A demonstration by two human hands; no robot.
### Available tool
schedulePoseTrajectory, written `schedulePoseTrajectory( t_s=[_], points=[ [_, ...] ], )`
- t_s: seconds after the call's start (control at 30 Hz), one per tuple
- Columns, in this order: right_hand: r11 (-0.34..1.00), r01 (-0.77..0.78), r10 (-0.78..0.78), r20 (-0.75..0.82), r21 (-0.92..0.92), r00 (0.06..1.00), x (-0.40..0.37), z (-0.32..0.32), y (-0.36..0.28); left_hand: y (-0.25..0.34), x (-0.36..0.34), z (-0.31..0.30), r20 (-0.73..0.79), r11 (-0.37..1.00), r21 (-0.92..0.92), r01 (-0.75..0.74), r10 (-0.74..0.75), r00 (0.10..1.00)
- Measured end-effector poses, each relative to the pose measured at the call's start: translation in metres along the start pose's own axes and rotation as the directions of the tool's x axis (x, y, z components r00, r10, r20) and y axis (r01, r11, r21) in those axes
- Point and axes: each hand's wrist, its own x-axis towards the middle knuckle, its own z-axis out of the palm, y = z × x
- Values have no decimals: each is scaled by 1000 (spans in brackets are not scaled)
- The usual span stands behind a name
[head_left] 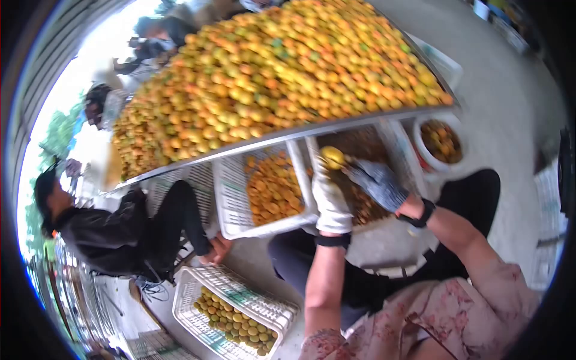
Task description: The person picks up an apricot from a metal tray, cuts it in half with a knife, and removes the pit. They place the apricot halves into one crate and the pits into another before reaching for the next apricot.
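Note:
My left hand [331,201], in a white glove, holds up a round yellow fruit [332,157] at its fingertips. Close to the fruit's right side is my right hand [379,183], in a grey knitted glove with its fingers closed. What those fingers pinch, if anything, is too blurred to make out. Both hands are over a white crate [409,157] with brown scraps in its bottom. Above them, a metal-edged table [282,133] bears a big heap of yellow-orange fruit [270,78].
Left of my hands stands a white crate [231,207] of orange pieces [273,189]. A white bucket [457,120] stands at right. Greenish fruit [237,324] lies in a lower crate [186,300]. A person in dark clothes [114,237] sits at left; other people are beyond the table.

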Motion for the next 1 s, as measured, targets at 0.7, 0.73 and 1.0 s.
schedulePoseTrajectory(
  t_s=[0.7,0.73,1.0],
  points=[
    [138,-546,749,274,826,604,23,-11,-17,-10,-21,-9,383,90,915,-393,111,917],
    [186,-584,772,250,790,584,22,-8,-15,-16,-25,-8,296,207,924,-323,151,943],
    [337,-700,766,249,630,592,35,1,-13,-17,-18,-4,258,156,939,-307,270,927]
  ],
)
